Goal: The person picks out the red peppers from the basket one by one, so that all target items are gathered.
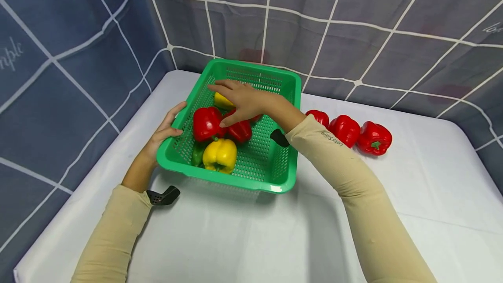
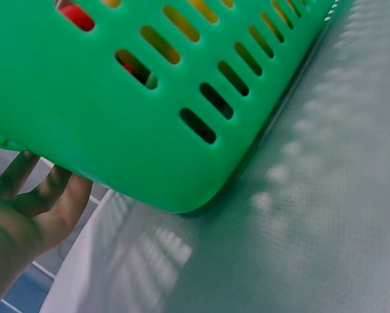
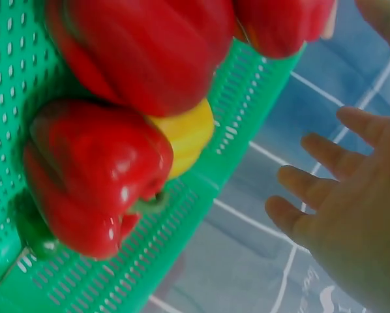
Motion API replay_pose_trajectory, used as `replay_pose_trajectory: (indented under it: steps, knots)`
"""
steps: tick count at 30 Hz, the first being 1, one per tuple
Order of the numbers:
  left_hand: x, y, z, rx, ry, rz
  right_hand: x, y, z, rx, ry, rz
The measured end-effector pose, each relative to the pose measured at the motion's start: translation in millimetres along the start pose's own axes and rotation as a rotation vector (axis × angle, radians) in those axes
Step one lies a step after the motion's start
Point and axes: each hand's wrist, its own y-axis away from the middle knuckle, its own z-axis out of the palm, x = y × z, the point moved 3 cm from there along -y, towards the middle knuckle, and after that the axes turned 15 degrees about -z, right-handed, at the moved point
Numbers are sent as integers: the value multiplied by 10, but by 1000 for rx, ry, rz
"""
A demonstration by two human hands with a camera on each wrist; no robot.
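Note:
My left hand [image 1: 162,136] is at the left side of the green plastic basket [image 1: 251,183], its fingertips and thumb touching the outside of the rim. In the left wrist view, its fingers [image 2: 71,202] rest against the basket's edge. Over the basket, my right hand [image 1: 245,99] hovers with fingers spread, holding nothing. Below it lie a red bell pepper [image 1: 206,122], another red pepper [image 1: 240,132] and a yellow pepper [image 1: 223,101]. Nearer the front sit a yellow pepper [image 1: 220,156] and a partly hidden green pepper [image 1: 197,154]. My right hand covers part of the contents.
Outside the basket, to its right, three red peppers [image 1: 344,130] lie in a row on the white tablecloth [image 1: 243,235]; the right sleeve partly covers some. A gridded grey-blue curtain [image 1: 298,38] hangs behind the table and along its left side.

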Motion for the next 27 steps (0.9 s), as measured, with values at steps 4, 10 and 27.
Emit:
replay_pose_trajectory:
  steps: [4, 10, 27]
  knots:
    - [5, -3, 10, 1, -12, -4, -25, -77, 88, -32, 9, -18]
    - [6, 3, 19, 4, -23, -2, -52, -171, 193, -65, -22, -39]
    - [6, 16, 30, 5, -30, 14, -94, -258, 322, -172, -28, 36]
